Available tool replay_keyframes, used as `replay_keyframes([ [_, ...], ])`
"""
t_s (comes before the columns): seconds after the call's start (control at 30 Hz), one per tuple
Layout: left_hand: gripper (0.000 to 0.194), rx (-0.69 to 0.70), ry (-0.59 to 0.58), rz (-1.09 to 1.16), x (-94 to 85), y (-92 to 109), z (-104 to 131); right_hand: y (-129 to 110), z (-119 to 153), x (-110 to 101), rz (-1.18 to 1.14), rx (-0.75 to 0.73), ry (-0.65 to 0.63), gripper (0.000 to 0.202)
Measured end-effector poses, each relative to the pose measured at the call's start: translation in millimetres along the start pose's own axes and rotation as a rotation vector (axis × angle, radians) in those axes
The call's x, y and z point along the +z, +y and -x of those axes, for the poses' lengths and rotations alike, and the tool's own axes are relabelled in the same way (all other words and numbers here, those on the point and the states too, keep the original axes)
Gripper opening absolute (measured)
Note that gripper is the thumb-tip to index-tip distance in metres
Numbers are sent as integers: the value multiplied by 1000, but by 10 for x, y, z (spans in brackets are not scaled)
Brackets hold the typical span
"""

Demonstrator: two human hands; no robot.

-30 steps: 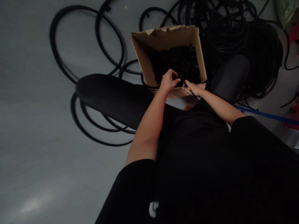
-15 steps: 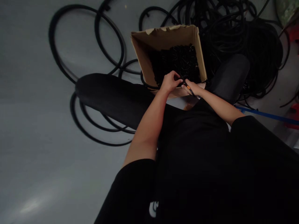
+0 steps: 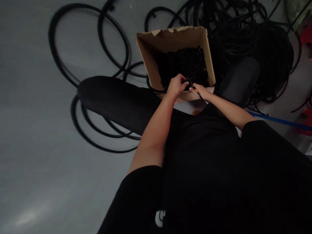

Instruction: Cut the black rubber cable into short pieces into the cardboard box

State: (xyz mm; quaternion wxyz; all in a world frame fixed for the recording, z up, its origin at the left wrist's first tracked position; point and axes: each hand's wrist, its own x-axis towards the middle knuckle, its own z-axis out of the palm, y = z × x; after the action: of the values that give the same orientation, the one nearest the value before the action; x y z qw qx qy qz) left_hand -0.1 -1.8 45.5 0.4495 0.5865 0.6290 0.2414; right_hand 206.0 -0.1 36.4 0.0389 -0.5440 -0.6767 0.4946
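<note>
A cardboard box (image 3: 179,30) with torn top edges stands between my legs, partly filled with short black pieces (image 3: 188,63). My right hand (image 3: 201,91) is wrapped round scissors (image 3: 196,90) with black and orange handles, over the box's near edge. The dark blades point up and left toward the box's inside. Just left of them is my left hand (image 3: 176,85), its thumb and fingers pinched together; what they hold, if anything, is too small and dark to make out.
Loops of black hose (image 3: 51,39) lie on the grey floor at the left, partly under my leg. A big tangle of black hose (image 3: 234,35) is beyond the box at the right. A blue strip (image 3: 282,120) and red objects (image 3: 307,34) are at the far right.
My left hand has shifted slightly left, away from the scissors, whose blades now show more clearly. My right hand has hardly moved. The view has shifted a little.
</note>
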Motion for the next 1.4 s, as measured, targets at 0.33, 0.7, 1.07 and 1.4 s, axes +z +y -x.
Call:
replay_keyframes([
  [0.33,35,-119,-33,-143,36,-132,-86,63,-46,23,-71,37,9,37],
  [0.7,38,-14,-111,14,83,-217,-115,139,-146,76,-363,23,-9,51],
  [1.07,34,-41,-84,-77,-28,-147,-91,-226,-79,-152,-470,39,111,48],
  [1.4,40,-4,34,-80,4,-307,-116,-160,41,-122,-382,92,4,31],
])
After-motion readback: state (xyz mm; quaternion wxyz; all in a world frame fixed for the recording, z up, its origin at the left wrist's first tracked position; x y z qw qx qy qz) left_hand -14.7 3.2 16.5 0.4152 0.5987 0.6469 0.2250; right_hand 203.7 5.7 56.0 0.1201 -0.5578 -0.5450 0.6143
